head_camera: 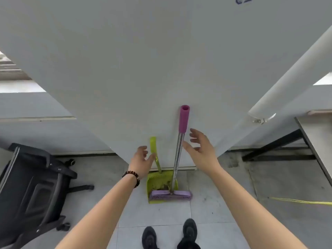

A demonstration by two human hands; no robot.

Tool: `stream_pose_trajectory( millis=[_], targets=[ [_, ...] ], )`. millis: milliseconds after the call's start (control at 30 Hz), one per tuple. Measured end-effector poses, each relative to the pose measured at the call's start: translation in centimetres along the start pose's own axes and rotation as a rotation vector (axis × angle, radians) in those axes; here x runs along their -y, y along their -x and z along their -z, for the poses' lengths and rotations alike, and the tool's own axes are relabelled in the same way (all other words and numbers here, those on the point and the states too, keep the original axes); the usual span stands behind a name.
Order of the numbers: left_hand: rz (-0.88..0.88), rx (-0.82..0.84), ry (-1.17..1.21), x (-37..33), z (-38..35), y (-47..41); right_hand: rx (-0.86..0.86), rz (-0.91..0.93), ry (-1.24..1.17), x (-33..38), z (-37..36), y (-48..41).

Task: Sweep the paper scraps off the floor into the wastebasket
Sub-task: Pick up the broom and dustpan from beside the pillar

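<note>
- Head view counts one broom, one dustpan, two hands, two black shoes, one office chair and one bead bracelet.
- Both tools stand upright against a plain white wall; the broom's lilac brush head rests on the tiled floor, across the dustpan's mouth.
- Broom: round magenta sleeve with a hollow end on top, and a shiny metal shaft below it.
- Dustpan: lime-green plastic, just left of the broom, with a flat, long handle, comb teeth along its back rim and brownish dirt inside.
- Left hand, left of the broom: grip wide, fingers loosely curved, thumb right at the dustpan handle; I cannot tell whether it touches.
- Right hand, right of the broom: grip wide, fingers spread, thumb just beside the shaft, holding nothing.
- Dark round beads circle the left wrist.
- Blue handwriting, high above the broom on the wall, is cut off and unreadable.
- Far left of the broom sits the black chair; far right, a pale surface on black legs and a thin yellow cord on the floor.
</note>
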State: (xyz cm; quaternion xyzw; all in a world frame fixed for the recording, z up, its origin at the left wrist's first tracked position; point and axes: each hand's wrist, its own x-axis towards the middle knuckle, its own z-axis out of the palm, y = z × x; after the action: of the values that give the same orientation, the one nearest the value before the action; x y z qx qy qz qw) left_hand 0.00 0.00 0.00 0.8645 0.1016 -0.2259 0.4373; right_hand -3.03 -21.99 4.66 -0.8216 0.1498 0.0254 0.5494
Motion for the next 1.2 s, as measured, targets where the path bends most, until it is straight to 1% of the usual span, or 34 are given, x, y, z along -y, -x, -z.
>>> stream_pose_trajectory(
  millis=[67,133,200,300,367,467,533,600,733,867,1033,1167,1200],
  targets=[
    [0.011,-0.003,0.057,-1.0,-0.4,-1.4,0.001,0.021,-0.016,1.0,-0.9,-1.2],
    [0.030,-0.005,0.103,-2.2,-0.6,-2.3,0.045,0.019,-0.033,1.9,-1.5,-2.0],
    [0.033,0.009,0.149,-2.0,-1.5,-2.7,0.093,0.017,-0.027,1.7,-2.1,-2.1],
    [0.039,0.002,0.155,-1.5,-2.2,-2.9,0.133,0.006,-0.028,1.2,-2.2,-1.3],
    [0.043,-0.001,0.127,-1.2,-2.6,-2.6,0.088,-0.015,-0.032,0.4,-2.2,-0.3],
    [-0.025,-0.001,0.029,0.1,-3.6,-0.9,0.030,-0.093,-0.086,-1.3,-1.8,1.2],
    [-0.061,-0.035,0.018,1.3,-4.1,0.3,0.022,-0.133,-0.076,-2.4,-1.3,1.9],
    [-0.059,-0.052,-0.004,2.1,-4.5,1.3,0.013,-0.146,-0.057,-2.9,-0.8,2.3],
    [-0.050,-0.037,-0.008,2.3,-4.8,2.7,-0.010,-0.169,-0.149,-3.0,0.5,2.7],
    [-0.039,-0.045,0.021,2.0,-5.3,3.7,-0.157,-0.141,-0.208,-3.6,2.2,4.1],
    [0.056,-0.077,0.233,0.9,-6.3,4.8,-0.330,-0.060,-0.197,-3.1,5.2,7.3],
    [0.032,-0.009,0.290,0.3,-6.3,4.6,-0.485,-0.120,-0.160,-2.9,6.6,11.1],
    [0.041,0.020,0.271,0.3,-6.2,4.6,-0.524,-0.148,-0.164,-2.8,6.6,12.4]
  ],
)
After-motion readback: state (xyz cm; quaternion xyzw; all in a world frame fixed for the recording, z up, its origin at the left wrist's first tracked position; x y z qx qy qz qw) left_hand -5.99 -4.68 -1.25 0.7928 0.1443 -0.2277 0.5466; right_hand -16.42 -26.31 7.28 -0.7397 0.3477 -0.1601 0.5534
